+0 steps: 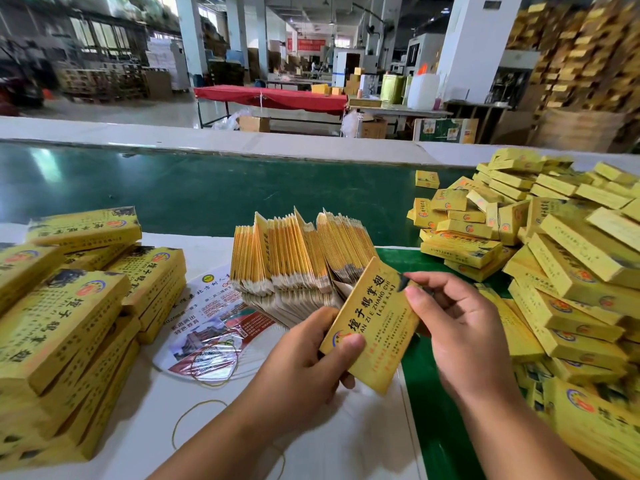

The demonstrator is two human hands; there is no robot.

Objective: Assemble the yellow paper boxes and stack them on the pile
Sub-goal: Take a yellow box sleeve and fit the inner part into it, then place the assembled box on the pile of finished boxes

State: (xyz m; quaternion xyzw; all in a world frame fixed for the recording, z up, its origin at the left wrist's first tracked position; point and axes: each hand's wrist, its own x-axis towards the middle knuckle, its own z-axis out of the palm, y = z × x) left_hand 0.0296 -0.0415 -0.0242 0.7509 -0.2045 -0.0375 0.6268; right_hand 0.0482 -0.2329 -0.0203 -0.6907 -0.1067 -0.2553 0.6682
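Now left hand (304, 355) grips low end of flat yellow paper box (372, 327) | right hand (457, 327) pinches its top corner | big pile of made yellow boxes (568, 271) sits right

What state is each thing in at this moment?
held box: flat, unassembled, gripped at both ends
left hand: closed on the box's lower end
right hand: pinching the upper end
flat blanks: standing fanned, unfolded
pile: assembled boxes, loosely heaped
wrapped bundles: stacked, unopened
rubber band: lying loose
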